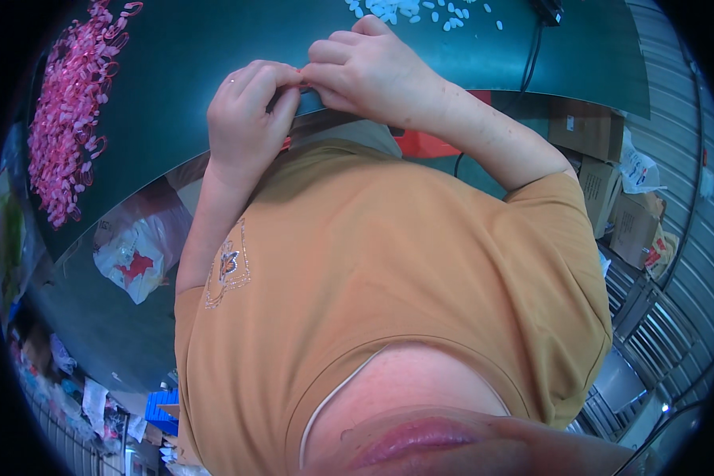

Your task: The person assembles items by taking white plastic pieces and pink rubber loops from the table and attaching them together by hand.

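A left hand (246, 111) and right hand (366, 67), grip closed, pinch a small, mostly hidden reddish piece (301, 72) at a smooth dark-green desk (166, 71).

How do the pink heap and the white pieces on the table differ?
Colour: the pink heap mixes pinks and paler bits; the white pieces look uniformly white.
Spread: the pink heap is long and densely piled; the white pieces show as a smaller patch with loose strays.
Shape: the pink heap has loops sticking out; the white pieces look small and rounded.
Shared: both lie on the dark green table.
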The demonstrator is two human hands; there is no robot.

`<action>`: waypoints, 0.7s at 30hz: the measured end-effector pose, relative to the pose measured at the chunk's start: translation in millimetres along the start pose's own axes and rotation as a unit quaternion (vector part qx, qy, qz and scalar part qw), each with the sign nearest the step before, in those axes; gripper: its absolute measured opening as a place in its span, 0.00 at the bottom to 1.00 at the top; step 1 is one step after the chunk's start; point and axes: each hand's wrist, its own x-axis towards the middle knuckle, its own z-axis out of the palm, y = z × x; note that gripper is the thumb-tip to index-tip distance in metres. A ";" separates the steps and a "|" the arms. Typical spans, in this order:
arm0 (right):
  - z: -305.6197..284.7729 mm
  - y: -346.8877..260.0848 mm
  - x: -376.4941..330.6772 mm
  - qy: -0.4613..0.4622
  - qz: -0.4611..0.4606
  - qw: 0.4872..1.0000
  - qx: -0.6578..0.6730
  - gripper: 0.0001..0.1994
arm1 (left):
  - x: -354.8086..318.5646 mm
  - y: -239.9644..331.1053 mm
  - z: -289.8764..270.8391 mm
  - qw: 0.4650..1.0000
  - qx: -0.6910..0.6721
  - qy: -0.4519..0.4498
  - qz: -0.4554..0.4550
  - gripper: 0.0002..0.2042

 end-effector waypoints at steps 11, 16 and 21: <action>-9.5 2.6 0.7 0.004 0.027 0.992 0.121 0.08 | 3.2 10.1 -9.8 0.996 -0.068 0.010 -0.049 0.06; -23.7 53.2 47.8 0.008 -0.004 0.999 0.034 0.11 | 10.5 -26.5 -67.9 0.995 0.063 0.062 -0.055 0.05; 5.9 91.8 131.7 0.047 0.020 0.998 0.028 0.11 | 14.8 -89.5 -156.5 0.926 0.293 0.133 -0.195 0.08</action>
